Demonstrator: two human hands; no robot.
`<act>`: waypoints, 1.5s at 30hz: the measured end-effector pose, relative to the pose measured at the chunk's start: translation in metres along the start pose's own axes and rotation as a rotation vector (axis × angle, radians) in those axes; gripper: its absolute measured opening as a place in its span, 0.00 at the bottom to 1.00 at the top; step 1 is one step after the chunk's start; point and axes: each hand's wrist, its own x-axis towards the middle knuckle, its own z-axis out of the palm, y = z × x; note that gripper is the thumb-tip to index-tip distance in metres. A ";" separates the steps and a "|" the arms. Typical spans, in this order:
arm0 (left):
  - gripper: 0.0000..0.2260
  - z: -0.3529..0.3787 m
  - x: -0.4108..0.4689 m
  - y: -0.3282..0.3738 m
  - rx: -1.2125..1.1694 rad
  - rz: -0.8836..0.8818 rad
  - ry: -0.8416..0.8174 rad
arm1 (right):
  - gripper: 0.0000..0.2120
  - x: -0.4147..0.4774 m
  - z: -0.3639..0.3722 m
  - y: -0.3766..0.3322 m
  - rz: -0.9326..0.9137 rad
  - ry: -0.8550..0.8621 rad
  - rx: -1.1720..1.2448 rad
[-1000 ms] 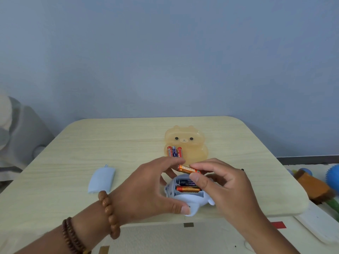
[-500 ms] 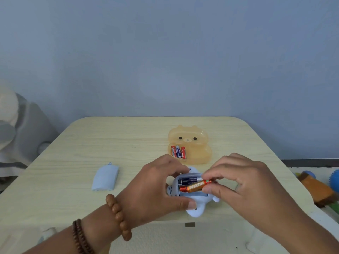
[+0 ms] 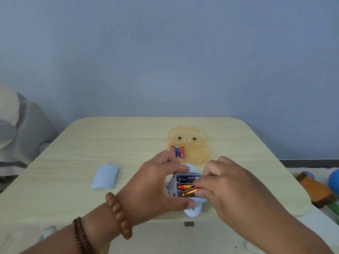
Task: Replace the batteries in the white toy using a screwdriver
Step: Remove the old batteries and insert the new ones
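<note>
The white toy (image 3: 192, 210) lies on its back near the table's front edge with its battery bay open upward. My left hand (image 3: 156, 187) grips its left side. My right hand (image 3: 227, 186) pinches an orange battery (image 3: 189, 193) and presses it into the nearest slot. Two more batteries lie in the bay, a dark one (image 3: 187, 179) at the far side and an orange one (image 3: 185, 186) in the middle. The bay's pale blue cover (image 3: 105, 177) lies loose on the table to the left. No screwdriver shows.
An orange translucent bear-shaped box (image 3: 189, 143) stands just behind the toy with three batteries (image 3: 177, 151) in it. The light wooden table (image 3: 91, 143) has rounded corners. Soft toys (image 3: 315, 187) lie on the floor at right; a grey and white plush (image 3: 16, 129) sits at left.
My right hand has brought the orange battery down from above the toy into the nearest slot of the bay. My left hand has kept its hold on the toy.
</note>
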 end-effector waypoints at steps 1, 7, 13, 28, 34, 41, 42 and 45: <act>0.31 0.000 0.000 0.000 -0.005 -0.004 0.000 | 0.07 -0.001 -0.001 0.000 -0.011 -0.021 -0.001; 0.30 0.001 0.002 -0.005 -0.072 -0.049 0.009 | 0.05 0.008 -0.005 0.005 -0.090 -0.059 0.001; 0.29 0.000 0.000 -0.008 -0.110 -0.093 0.026 | 0.07 0.008 0.003 0.013 0.016 -0.111 0.294; 0.29 0.001 0.001 -0.009 -0.120 -0.093 0.025 | 0.06 0.000 0.017 0.012 0.272 -0.118 0.614; 0.29 0.000 0.000 -0.009 -0.126 -0.103 0.022 | 0.09 -0.001 0.005 0.013 0.580 0.043 1.070; 0.28 0.004 0.003 -0.006 -0.138 -0.073 0.007 | 0.22 0.002 0.002 0.005 0.757 -0.249 1.076; 0.28 0.004 0.003 -0.006 -0.144 -0.071 0.007 | 0.23 0.003 0.001 0.004 0.768 -0.253 1.093; 0.28 0.004 0.005 -0.008 -0.147 -0.061 0.010 | 0.23 0.007 0.000 0.006 0.814 -0.257 1.125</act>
